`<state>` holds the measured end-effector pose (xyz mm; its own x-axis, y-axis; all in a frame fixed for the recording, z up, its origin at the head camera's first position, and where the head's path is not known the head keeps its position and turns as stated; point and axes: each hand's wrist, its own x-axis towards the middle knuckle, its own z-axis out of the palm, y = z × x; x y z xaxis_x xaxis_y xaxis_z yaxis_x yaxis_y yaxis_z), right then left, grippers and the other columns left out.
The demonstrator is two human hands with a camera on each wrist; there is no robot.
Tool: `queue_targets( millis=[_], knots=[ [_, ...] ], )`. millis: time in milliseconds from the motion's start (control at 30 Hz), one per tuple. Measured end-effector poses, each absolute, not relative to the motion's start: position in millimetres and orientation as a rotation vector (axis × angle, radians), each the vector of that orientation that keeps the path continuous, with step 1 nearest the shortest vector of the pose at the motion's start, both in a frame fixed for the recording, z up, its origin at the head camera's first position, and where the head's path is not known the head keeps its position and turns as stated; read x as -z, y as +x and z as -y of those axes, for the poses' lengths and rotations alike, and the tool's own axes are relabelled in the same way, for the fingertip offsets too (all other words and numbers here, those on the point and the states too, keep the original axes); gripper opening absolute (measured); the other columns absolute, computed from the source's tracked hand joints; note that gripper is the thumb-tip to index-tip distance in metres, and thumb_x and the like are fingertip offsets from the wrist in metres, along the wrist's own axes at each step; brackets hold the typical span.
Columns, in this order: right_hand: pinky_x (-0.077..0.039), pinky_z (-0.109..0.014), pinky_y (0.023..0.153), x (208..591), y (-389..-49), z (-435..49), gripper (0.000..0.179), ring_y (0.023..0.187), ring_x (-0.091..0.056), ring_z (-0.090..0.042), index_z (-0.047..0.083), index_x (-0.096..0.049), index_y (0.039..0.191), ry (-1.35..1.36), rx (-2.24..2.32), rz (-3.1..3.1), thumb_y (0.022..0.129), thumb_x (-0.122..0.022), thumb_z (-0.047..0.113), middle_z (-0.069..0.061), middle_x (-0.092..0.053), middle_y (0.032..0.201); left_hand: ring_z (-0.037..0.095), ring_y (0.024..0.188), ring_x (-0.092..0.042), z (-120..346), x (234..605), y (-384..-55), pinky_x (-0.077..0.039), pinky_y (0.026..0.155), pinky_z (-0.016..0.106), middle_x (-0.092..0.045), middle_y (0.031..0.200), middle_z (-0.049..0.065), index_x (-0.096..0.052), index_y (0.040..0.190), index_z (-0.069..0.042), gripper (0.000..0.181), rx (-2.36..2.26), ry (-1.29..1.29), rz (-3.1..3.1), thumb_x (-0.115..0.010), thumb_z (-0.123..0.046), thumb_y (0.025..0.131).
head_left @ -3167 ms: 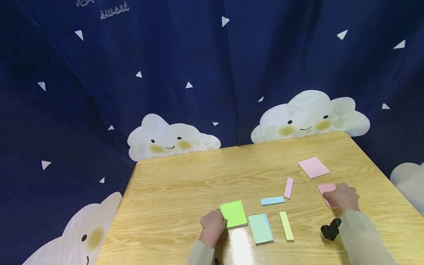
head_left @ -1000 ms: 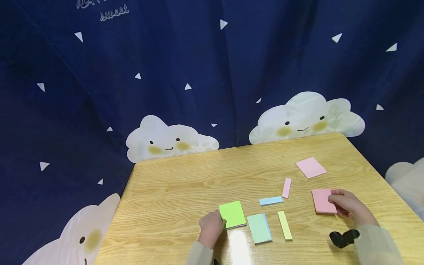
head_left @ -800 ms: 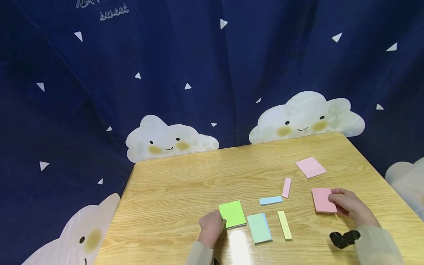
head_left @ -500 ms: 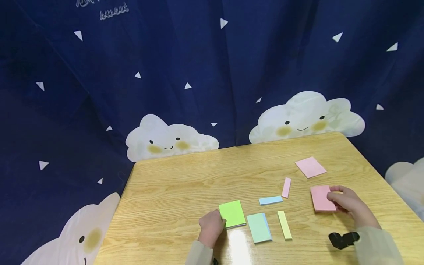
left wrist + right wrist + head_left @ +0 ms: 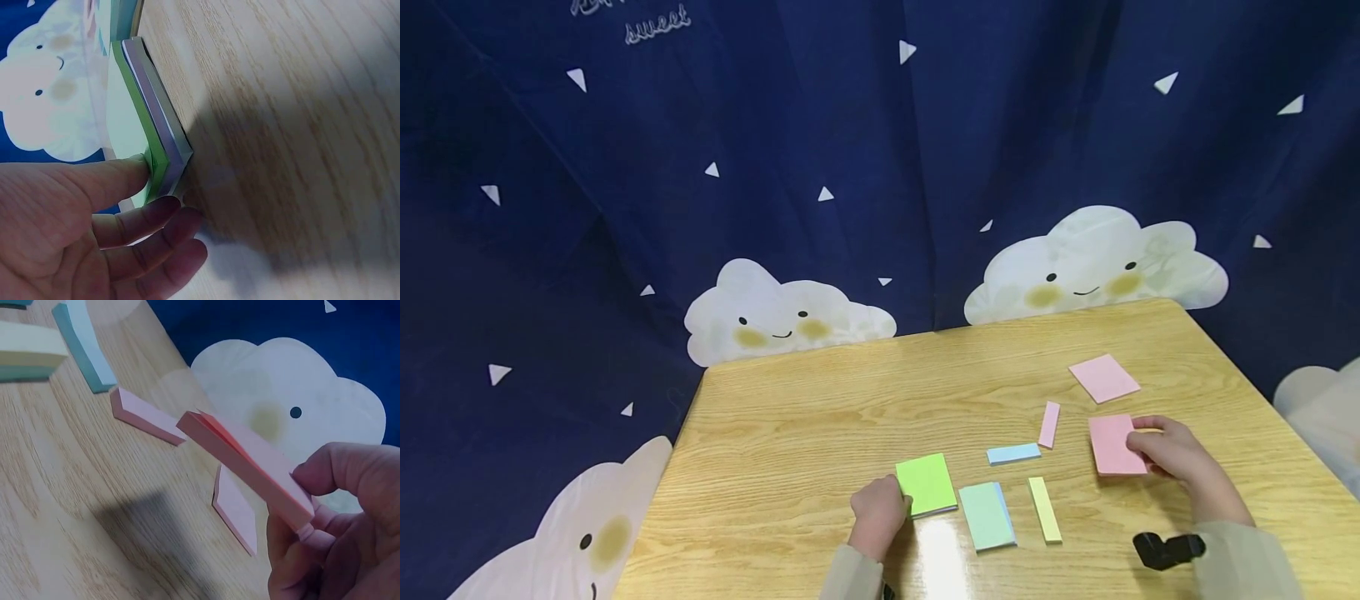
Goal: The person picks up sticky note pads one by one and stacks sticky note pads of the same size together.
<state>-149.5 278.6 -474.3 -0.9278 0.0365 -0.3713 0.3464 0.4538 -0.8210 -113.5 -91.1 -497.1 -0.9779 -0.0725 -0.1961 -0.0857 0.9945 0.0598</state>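
My right hand (image 5: 1168,454) pinches a pink sticky note pad (image 5: 1116,446) by its right side, thumb on top and fingers beneath. In the right wrist view this pad (image 5: 244,465) is clear of the table, and its top sheet lifts a little at one edge. At the left, my left hand (image 5: 882,508) pinches the near left corner of a stack of square sticky note pads (image 5: 927,485), bright green uppermost. From the left wrist, the stack (image 5: 153,119) shows green, purple and pale layers, with the thumb (image 5: 125,178) on top and fingertips at its lower edge.
Between the hands lie a mint pad on a blue one (image 5: 988,517), a narrow yellow pad (image 5: 1045,510), a narrow blue pad (image 5: 1013,454) and a narrow pink pad (image 5: 1049,425). Farther back is a light pink square pad (image 5: 1104,378). A dark curtain (image 5: 820,125) hangs behind the wooden table (image 5: 790,417).
The right hand has taken the pink pad up off the table and carried it leftward, lately also slightly away from me. The left hand stays on the green-topped stack.
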Motion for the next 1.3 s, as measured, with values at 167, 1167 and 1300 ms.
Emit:
queue_targets(
  millis=[167,1167,1300],
  knots=[
    [-0.039,-0.029,0.051,473,-147,-272,0.052,0.058,-0.045,-0.013,-0.016,-0.031,0.119,0.271,1.461,-2.421,0.080,-0.050,0.012,0.000,-0.051,0.068,0.014,0.051,-0.044,92,498,-112,-0.042,0.051,0.032,-0.045,0.055,0.002,-0.054,0.071,-0.006,0.029,-0.114,-0.105,-2.954,-0.063,-0.032,0.081],
    [-0.037,-0.025,0.051,467,-136,-222,0.046,0.061,-0.048,-0.011,-0.014,-0.034,0.116,0.166,1.494,-2.446,0.077,-0.050,0.005,-0.001,-0.056,0.072,0.014,0.054,-0.049,92,499,-114,-0.043,0.054,0.034,-0.049,0.058,0.003,-0.056,0.076,-0.006,0.029,-0.112,-0.118,-2.928,-0.063,-0.034,0.082],
    [-0.036,-0.025,0.049,468,-134,-212,0.044,0.057,-0.046,-0.011,-0.014,-0.035,0.115,0.137,1.517,-2.435,0.076,-0.050,0.004,-0.001,-0.054,0.069,0.014,0.054,-0.048,93,500,-113,-0.042,0.053,0.033,-0.049,0.059,0.003,-0.057,0.077,-0.006,0.029,-0.105,-0.105,-2.938,-0.062,-0.033,0.082]
  ],
)
